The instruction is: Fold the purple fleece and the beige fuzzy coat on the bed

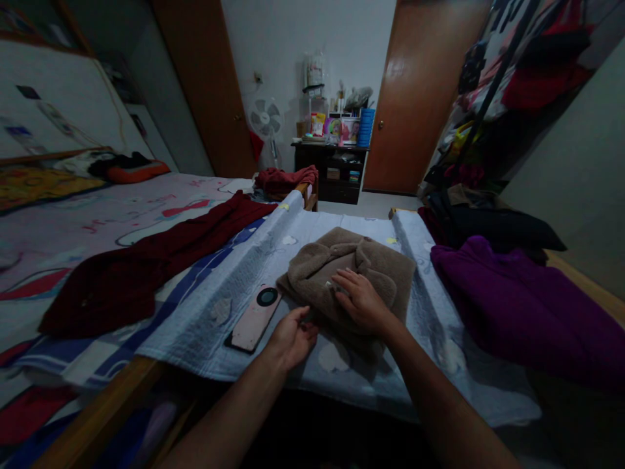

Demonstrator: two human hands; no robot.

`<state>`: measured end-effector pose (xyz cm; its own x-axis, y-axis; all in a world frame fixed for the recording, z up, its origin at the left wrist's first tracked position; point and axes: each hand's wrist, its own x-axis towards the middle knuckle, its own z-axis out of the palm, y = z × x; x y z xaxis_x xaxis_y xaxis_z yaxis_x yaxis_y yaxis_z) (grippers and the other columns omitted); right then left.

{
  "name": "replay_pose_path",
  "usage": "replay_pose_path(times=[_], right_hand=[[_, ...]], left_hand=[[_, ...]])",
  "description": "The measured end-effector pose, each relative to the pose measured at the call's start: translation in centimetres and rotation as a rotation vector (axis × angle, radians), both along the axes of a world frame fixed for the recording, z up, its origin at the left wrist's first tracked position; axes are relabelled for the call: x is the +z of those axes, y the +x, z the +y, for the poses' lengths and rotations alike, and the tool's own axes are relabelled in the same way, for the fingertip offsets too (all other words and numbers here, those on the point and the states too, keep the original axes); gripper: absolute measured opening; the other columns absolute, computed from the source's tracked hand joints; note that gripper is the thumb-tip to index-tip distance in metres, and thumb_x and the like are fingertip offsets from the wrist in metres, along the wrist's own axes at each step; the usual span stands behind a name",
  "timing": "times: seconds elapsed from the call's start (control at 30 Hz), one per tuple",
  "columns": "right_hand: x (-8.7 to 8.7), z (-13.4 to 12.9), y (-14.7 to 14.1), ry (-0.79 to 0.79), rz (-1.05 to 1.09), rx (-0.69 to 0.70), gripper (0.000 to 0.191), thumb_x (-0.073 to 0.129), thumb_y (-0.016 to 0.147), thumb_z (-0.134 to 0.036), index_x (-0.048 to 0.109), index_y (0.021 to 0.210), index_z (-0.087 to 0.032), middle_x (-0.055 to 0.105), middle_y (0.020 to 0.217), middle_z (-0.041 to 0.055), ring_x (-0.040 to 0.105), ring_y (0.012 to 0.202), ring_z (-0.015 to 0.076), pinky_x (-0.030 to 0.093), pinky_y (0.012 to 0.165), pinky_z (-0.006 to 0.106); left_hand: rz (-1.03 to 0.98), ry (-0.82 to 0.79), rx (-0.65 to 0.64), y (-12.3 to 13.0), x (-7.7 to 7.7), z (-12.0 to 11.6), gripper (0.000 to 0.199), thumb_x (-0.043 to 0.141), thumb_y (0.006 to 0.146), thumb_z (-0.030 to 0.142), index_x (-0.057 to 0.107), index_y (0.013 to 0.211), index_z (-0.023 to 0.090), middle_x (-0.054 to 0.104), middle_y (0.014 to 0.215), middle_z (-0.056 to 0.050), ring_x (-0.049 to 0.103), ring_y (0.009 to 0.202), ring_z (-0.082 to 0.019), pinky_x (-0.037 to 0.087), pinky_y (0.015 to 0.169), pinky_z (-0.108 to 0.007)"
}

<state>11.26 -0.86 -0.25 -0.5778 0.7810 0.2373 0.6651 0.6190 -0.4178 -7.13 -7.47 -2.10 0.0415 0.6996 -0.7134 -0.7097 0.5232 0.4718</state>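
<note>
A brown fleece jacket (390,264) lies folded into a rough square, its collar on top. My right hand (364,298) rests on the middle of it, palm down with fingers stretched out. At its near left edge is my left hand (295,335), palm turned inward, the thumb apart from loosely bent fingers. I see no cloth gripped in it, and cannot tell if its fingertips touch the jacket. To the left of the jacket lies a pink phone (256,318) with a round black camera. Under both is a light blue quilted cover (336,221) with cloud shapes.
A dark red garment (161,251) stretches over the bed (122,202) on the left. On the right lies a purple garment (522,306) beside dark folded clothes (502,218). Farther off stand a fan (266,117) and a dark cabinet (336,172). A wooden rail (102,410) runs along the near left.
</note>
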Motion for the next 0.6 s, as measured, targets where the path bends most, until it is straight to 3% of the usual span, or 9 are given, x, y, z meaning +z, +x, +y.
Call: replay_pose_path(times=[0.1,0.23,0.4,0.53,0.6], right_hand=[[-1.3,0.6,-0.5,-0.05,-0.113,0.021,0.045,0.041,0.095,-0.029,0.05,0.139,-0.023,0.043,0.15,0.0093,0.032,0.141,0.0281,0.022,0.113,0.056],[-2.6,0.6,-0.6,-0.094,-0.148,0.025,0.046,0.04,0.095,-0.029,0.049,0.14,-0.023,0.044,0.149,0.0087,0.033,0.141,0.0266,0.018,0.115,0.055],[-2.2,0.6,0.2,-0.154,-0.064,0.051,0.047,0.048,0.09,-0.026,0.052,0.137,-0.021,0.047,0.147,0.0099,0.037,0.139,0.0264,0.017,0.116,0.055],[-0.2,2.5,1.9,-0.258,0.099,0.105,0.039,0.051,0.086,-0.027,0.063,0.123,-0.022,0.065,0.126,0.0068,0.059,0.117,0.0238,0.042,0.104,0.042],[0.9,4.8,3.1,-0.241,0.208,-0.004,0.034,0.048,0.087,-0.026,0.066,0.116,-0.022,0.07,0.114,0.0057,0.065,0.104,0.0222,0.05,0.093,0.037]], left_hand=[[-0.037,-0.022,0.096,0.9,0.6,1.3,0.011,0.055,0.089,0.028,0.058,0.087,0.018,0.064,0.068,-0.003,0.062,0.055,-0.016,0.046,0.052,-0.025],[-0.092,-0.014,0.112,2.3,0.8,2.8,0.012,0.057,0.089,0.023,0.063,0.093,0.014,0.069,0.073,-0.004,0.066,0.061,-0.017,0.053,0.06,-0.027],[-0.149,0.027,0.098,3.2,0.1,3.9,0.02,0.057,0.091,0.023,0.064,0.106,0.011,0.072,0.081,-0.007,0.069,0.068,-0.019,0.058,0.07,-0.032],[-0.077,-0.033,0.095,2.9,-0.7,4.2,0.024,0.061,0.089,0.025,0.063,0.11,0.012,0.073,0.082,-0.008,0.071,0.068,-0.021,0.059,0.071,-0.037],[-0.044,-0.049,0.081,2.8,-1.0,4.2,0.024,0.062,0.089,0.025,0.063,0.11,0.013,0.074,0.084,-0.009,0.071,0.069,-0.022,0.06,0.071,-0.039]])
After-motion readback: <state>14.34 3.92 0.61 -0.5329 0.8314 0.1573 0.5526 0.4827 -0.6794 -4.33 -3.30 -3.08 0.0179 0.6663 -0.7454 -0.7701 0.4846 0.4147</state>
